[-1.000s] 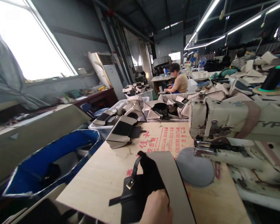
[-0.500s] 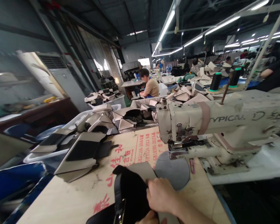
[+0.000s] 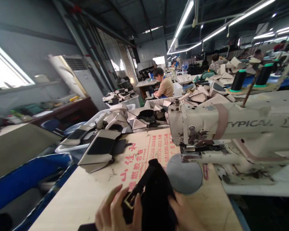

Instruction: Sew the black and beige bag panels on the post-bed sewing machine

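your left hand (image 3: pixel 115 212) and right hand (image 3: pixel 184 211) both close on the black piece (image 3: pixel 157 197), held upright between them over the near edge of the board (image 3: pixel 86 192). left fingers pinch the strap (image 3: pixel 142 182) just below the buckle (image 3: pixel 129 201); the right thumb presses the piece's right flank, its fingers hidden behind. the strap's long axis runs from the left grip up and away to the right. just beyond the piece's tip lies the grey round pad (image 3: pixel 186 177), and past it, nearer your right hand, the sewing machine (image 3: pixel 231 128). left of the grip sit stacked cut panels (image 3: pixel 100 150); far beyond, a person (image 3: pixel 165 87) sits working.
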A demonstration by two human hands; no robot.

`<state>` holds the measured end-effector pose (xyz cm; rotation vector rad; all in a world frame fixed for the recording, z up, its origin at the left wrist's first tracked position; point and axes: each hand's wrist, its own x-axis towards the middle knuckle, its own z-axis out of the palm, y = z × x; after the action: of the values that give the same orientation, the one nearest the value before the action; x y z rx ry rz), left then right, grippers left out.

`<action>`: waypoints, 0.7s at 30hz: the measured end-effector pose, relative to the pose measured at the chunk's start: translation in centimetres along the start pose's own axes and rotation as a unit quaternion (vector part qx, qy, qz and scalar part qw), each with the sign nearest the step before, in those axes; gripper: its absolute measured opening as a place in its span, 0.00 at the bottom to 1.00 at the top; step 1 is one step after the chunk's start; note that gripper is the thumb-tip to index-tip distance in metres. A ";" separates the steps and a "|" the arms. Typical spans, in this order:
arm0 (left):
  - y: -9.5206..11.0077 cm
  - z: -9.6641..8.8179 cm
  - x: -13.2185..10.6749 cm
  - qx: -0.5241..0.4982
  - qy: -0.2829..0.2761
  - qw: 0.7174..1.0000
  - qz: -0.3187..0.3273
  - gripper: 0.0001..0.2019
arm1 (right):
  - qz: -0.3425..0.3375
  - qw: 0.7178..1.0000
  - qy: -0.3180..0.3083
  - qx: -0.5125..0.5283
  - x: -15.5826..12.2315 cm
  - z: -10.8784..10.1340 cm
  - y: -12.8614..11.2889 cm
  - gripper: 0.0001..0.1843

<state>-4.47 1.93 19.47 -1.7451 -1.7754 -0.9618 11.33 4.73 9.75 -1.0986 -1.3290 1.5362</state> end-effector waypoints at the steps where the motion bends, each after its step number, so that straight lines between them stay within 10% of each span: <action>1: 0.5 -0.3 0.2 -0.006 -0.031 0.999 0.004 0.17 | 0.004 1.000 0.001 0.025 -0.1 0.0 0.2 0.25; 5: 1.8 -0.7 0.7 -0.045 -0.197 0.977 0.065 0.08 | 0.096 0.994 0.010 0.056 -0.3 -0.1 1.3 0.31; 9: 3.9 0.8 1.5 0.054 -0.215 0.972 0.079 0.13 | 0.124 0.992 0.011 0.036 -0.7 -0.1 1.3 0.29; 15: 4.4 2.7 4.2 0.163 -0.399 0.900 0.060 0.14 | -0.021 0.999 -0.024 -0.037 -2.1 0.2 -0.7 0.24; 21: 4.2 1.2 6.3 0.132 -0.427 0.891 0.080 0.17 | -0.032 0.990 -0.027 -0.138 -4.7 -3.3 -0.7 0.27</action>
<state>-0.69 6.79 24.08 -2.2515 -2.0529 0.1945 15.86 1.31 10.70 -1.1757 -1.6352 1.3709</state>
